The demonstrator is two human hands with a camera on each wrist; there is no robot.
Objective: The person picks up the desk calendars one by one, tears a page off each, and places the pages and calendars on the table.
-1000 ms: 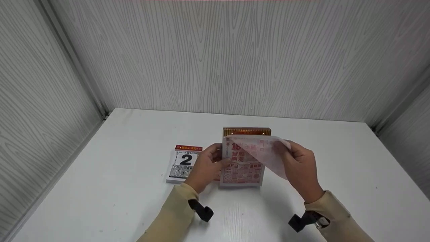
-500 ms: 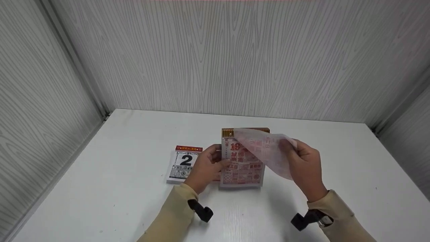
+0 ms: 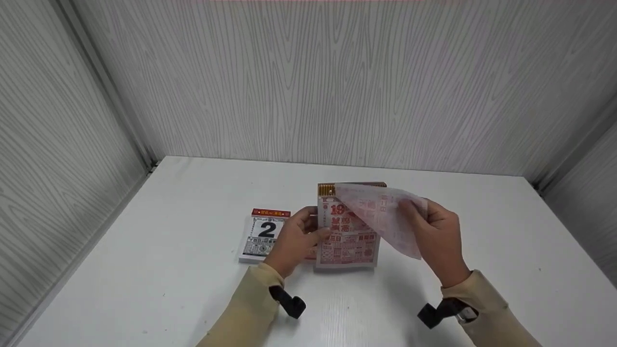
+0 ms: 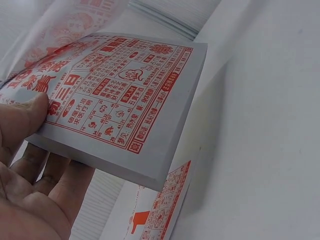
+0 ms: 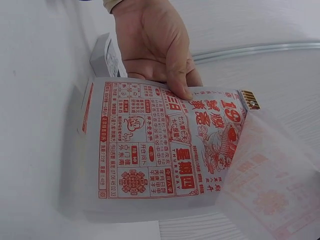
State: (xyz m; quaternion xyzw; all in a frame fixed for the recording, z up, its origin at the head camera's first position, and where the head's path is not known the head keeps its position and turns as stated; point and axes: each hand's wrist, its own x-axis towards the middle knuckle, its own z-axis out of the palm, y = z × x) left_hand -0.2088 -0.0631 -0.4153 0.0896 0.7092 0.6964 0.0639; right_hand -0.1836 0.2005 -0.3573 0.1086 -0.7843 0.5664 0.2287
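A thick tear-off calendar block (image 3: pixel 347 250) with red print, a "19" and a gold ribbed binding strip (image 3: pixel 326 190) is held up off the table. My left hand (image 3: pixel 295 245) grips its left edge, thumb on the front page and fingers behind, as the left wrist view shows on the block (image 4: pixel 115 100). My right hand (image 3: pixel 439 243) pinches a thin translucent page (image 3: pixel 385 221), pulled up and right across the top. Its left corner is free of the binding; whether its right end is attached is hidden. In the right wrist view this loose page (image 5: pixel 270 185) droops beside the "19".
A second calendar block (image 3: pixel 265 236) with a black "2" and red header lies left on the white table (image 3: pixel 193 289). A red-printed sheet (image 4: pixel 165 205) lies under the held block. Wood-grain panels (image 3: pixel 308 86) enclose the back and sides.
My right hand has moved slightly right with the page, whose upper left corner has come away, baring the "19" and part of the gold strip. My left hand has stayed in place.
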